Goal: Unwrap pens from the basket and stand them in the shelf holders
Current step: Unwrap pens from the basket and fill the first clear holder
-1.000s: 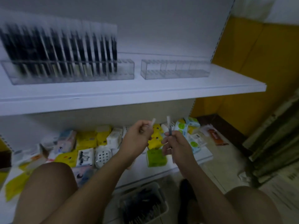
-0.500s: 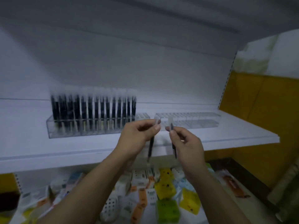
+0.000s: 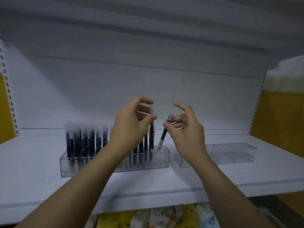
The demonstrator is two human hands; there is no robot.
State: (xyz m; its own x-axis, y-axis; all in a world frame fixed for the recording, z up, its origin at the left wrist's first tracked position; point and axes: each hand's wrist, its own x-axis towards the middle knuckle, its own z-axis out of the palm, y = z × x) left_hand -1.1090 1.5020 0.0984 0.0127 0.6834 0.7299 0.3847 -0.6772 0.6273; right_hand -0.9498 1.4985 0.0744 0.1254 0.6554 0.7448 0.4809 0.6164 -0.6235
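Both pens have come forward over the shelf since the earlier frame, when they hung before its front edge, and their lower ends now meet the holder. The slim black pen with a frosted cap (image 3: 151, 134) stands almost upright, its lower end down in the right end of the clear plastic pen holder (image 3: 158, 160). The left hand (image 3: 131, 124) pinches it just below the cap between thumb and curled fingers, so the pen hangs below the fingertips. The 2nd black pen with a silver tip (image 3: 163, 134) leans, cap to the right, its tip at the holder's top beside the 1st. The right hand (image 3: 185, 129) pinches its upper end with thumb and a lower finger, index finger arched free above. A blurred row of standing black pens (image 3: 85, 140) fills the holder's left part. Just right sits a 2nd clear perforated holder (image 3: 230, 153). Both holders rest on the white shelf board (image 3: 164, 181). Yellow and white packets (image 3: 164, 216) show below it.
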